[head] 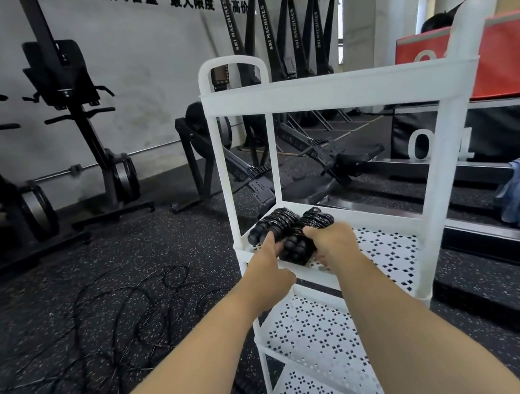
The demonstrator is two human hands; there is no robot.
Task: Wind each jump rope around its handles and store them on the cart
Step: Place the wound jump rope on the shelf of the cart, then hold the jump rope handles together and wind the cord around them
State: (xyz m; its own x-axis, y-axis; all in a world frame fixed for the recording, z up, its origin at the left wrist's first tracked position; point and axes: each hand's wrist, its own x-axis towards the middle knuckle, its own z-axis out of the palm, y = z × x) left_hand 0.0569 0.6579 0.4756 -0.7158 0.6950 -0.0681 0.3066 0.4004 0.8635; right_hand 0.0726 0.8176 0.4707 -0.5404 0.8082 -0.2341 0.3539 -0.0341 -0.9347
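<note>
Head view: two bare forearms reach forward to the middle shelf [386,246] of a white cart [337,87]. The left hand [270,261] and right hand [332,240] clamp a wound jump rope [294,250] between them, the right hand's fingers curled over its right side and the left hand's index finger stretched forward along its left side. The bundle rests at the shelf's near left corner. Just beyond the grip, touching the held bundle, lie two more wound ropes [273,223]. Below the grip are the cart's perforated lower shelves. Left of the grip, loose ropes [119,312] tangle on the speckled floor. Farther off, rowing machines [80,127] stand against the wall.
</note>
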